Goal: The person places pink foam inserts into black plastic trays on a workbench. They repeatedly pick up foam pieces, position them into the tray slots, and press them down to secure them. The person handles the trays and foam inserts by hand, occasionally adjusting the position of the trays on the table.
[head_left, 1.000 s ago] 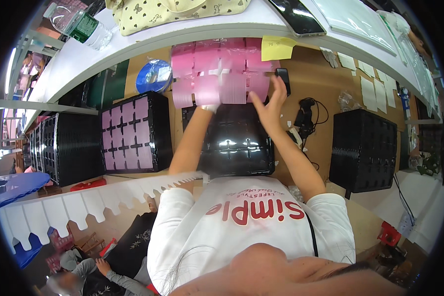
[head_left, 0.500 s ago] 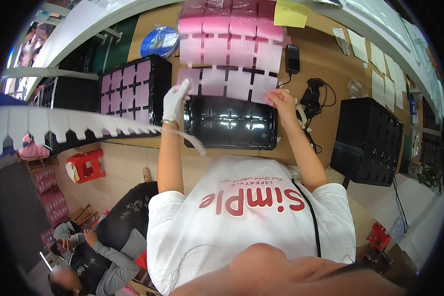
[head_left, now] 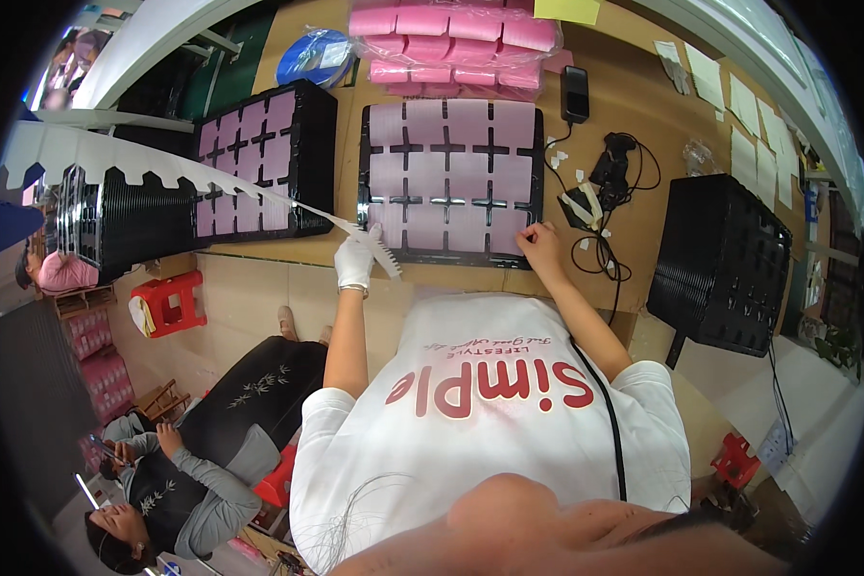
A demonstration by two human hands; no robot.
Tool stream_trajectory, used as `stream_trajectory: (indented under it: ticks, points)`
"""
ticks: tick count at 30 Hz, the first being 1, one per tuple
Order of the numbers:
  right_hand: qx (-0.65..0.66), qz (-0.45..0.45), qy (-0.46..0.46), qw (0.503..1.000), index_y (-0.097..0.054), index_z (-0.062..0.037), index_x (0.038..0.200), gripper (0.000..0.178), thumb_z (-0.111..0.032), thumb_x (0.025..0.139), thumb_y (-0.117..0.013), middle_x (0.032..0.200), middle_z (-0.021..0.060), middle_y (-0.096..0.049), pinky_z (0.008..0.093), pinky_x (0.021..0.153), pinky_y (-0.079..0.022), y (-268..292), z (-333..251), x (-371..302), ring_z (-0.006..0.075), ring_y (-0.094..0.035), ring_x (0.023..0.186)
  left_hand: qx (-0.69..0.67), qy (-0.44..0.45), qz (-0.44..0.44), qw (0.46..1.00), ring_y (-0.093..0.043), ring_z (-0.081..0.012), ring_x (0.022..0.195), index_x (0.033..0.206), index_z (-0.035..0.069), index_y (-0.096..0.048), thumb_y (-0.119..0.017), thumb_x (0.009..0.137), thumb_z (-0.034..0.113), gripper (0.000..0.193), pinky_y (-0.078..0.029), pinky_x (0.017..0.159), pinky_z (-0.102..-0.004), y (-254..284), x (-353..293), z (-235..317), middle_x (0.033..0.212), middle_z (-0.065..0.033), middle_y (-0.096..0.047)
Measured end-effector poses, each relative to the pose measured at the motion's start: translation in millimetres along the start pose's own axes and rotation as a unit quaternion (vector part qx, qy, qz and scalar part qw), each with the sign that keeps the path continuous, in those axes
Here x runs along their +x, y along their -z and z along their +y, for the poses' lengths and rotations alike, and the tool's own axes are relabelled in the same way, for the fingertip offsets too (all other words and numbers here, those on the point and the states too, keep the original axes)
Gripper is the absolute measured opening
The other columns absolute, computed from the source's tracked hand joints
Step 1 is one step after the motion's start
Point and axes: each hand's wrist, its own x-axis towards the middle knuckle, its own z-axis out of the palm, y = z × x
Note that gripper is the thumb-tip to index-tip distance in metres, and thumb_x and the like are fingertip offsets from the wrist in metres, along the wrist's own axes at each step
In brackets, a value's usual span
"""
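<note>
A pink foam sheet (head_left: 428,173) with rows of cross-shaped slots lies flat over a black plastic tray (head_left: 365,144) in front of me. My left hand (head_left: 353,263), in a white glove, is at the sheet's near left corner, its fingers closed on the edge. A pale toothed strip hanging across the view partly covers those fingertips. At the near right corner, my bare right hand (head_left: 541,248) pinches the sheet's edge between thumb and fingers. Dark tray ribs show through the slots.
More pink sheets (head_left: 456,43) in clear film are piled behind the tray. Black tray stacks stand left (head_left: 312,158) and right (head_left: 715,269). A blue tape roll (head_left: 312,60), a black device (head_left: 574,94) and cables lie nearby. A person (head_left: 178,470) sits at lower left.
Both hands have come toward me, drawing the pink sheet down over the black tray. The sheet was held up beyond the tray and now covers it.
</note>
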Motion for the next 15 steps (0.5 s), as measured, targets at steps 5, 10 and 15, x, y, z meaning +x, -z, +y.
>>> stream_trajectory:
  ticks: [5,10,15]
  points:
    - [-0.049,0.012,0.039,0.998,-0.064,-0.004,0.067,0.021,-0.021,0.067,-0.076,0.076,0.0137,-0.055,0.0407,0.072,-0.046,3.5,-5.1,-2.7,0.032,-0.056,0.08,0.025,0.01,0.007,1.0,-0.067,-0.0313,0.088,0.095,0.002,-0.07,-0.062,0.081,0.06,0.06,-0.05,0.077,-0.0373,3.9,-6.8,2.7,0.089,-0.0167,-0.07]
    - [-0.093,0.017,0.041,0.995,-0.062,-0.0042,0.064,0.021,-0.021,0.066,-0.075,0.083,0.0159,-0.056,0.0417,0.076,-0.046,4.6,-9.7,-4.2,0.0347,-0.054,0.089,0.02,0.012,0.017,1.0,-0.066,-0.0343,0.088,0.09,0.003,-0.069,-0.063,0.08,0.06,0.058,-0.05,0.078,-0.0394,15.8,-19.8,23.6,0.088,-0.0175,-0.07]
    - [-0.122,-0.001,0.04,0.992,-0.062,-0.004,0.069,0.021,-0.021,0.066,-0.075,0.086,0.0158,-0.055,0.043,0.077,-0.046,5.7,-11.0,-5.0,0.0353,-0.052,0.089,0.032,-0.022,0.052,0.998,-0.065,-0.036,0.086,0.087,0.004,-0.067,-0.064,0.081,0.054,0.051,-0.05,0.077,-0.0417,7.3,-13.9,11.1,0.085,-0.0189,-0.068]
